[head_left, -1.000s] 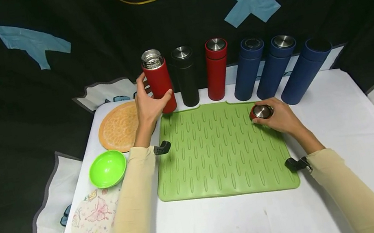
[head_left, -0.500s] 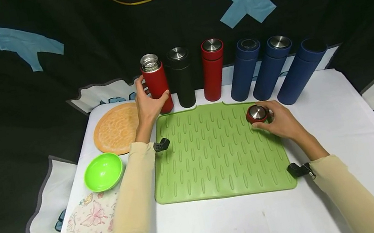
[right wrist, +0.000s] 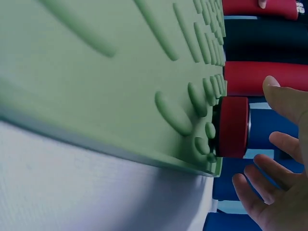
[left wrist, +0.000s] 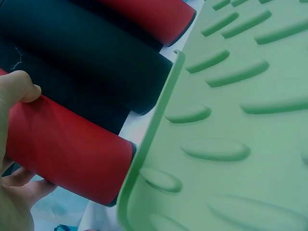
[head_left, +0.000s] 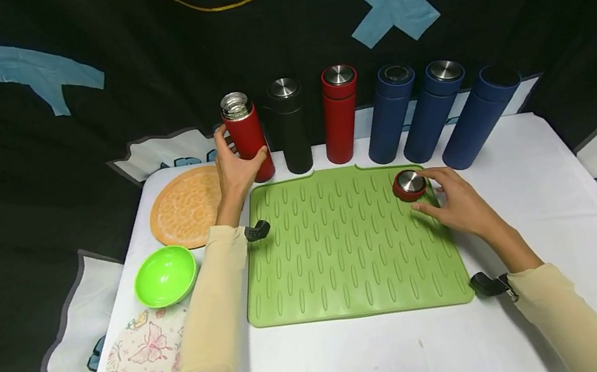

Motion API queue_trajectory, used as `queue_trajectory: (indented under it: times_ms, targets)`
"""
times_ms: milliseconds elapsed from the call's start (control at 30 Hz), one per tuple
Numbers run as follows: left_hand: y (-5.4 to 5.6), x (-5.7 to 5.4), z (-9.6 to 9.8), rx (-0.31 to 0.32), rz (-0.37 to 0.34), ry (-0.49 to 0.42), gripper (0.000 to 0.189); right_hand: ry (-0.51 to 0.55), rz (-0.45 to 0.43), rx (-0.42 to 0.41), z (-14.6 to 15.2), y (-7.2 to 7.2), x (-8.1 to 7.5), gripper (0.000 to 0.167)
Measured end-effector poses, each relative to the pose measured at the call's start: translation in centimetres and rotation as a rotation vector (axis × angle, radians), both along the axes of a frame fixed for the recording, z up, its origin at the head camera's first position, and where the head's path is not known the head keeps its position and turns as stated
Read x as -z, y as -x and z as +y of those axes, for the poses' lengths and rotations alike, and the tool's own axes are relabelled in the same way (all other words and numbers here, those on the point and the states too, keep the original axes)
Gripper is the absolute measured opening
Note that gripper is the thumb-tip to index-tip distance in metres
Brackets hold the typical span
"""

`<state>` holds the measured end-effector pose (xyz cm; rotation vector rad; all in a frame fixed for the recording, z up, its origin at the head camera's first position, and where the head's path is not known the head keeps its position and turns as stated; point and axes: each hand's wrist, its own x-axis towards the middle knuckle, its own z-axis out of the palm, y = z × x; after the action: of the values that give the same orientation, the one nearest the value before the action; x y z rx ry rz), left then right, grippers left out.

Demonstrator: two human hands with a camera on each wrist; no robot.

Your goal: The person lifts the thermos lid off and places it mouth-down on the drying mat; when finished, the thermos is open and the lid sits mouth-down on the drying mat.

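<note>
At the back left of the table, my left hand (head_left: 235, 175) holds an uncapped red thermos flask (head_left: 247, 134) upright, thumb on one side and fingers on the other. Its bare metal mouth faces up. In the left wrist view, the flask's base stands just beyond the mat's edge. A red flask lid (head_left: 409, 187) with a steel top rests on the green ridged mat (head_left: 352, 256), near its back right corner. Beside that lid my right hand (head_left: 458, 204) has its thumb and fingers spread, and the right wrist view shows a gap between them and the lid.
Behind the mat stand a black flask (head_left: 294, 131), a capped red flask (head_left: 342, 119) and several blue flasks (head_left: 390, 118). Down the left side are a round tan board (head_left: 187, 208), a green bowl (head_left: 165, 276) and a butterfly-patterned round mat (head_left: 142, 370). A dark cloth hangs behind.
My right hand has let go of the lid on the mat, spread its fingers and drawn back slightly to the right. The left hand keeps its hold on the uncapped flask.
</note>
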<state>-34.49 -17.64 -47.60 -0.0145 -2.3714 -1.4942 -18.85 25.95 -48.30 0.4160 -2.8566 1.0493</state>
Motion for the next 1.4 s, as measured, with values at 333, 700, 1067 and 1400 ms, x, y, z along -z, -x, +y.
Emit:
queue_trajectory:
  times_ms: [333, 700, 1067, 1400]
  targets:
    - [-0.1, 0.3, -0.1, 0.02, -0.009, -0.02, 0.093, -0.023, 0.097, -0.01, -0.1, -1.1, -1.2, 0.069]
    - [-0.6, 0.5, -0.2, 0.03, 0.038, -0.031, 0.09, -0.035, 0.095, -0.008, 0.1, -2.2, -0.8, 0.071]
    - [-4.0, 0.0, 1.1, -0.083, 0.27, -0.101, 0.075, -0.01, 0.17, 0.006, -0.2, -3.2, -1.7, 0.07]
    - [-6.6, 0.5, 3.2, 0.062, 0.363, -0.185, 0.051, 0.03, 0.193, 0.004, -0.8, -3.6, -3.0, 0.069]
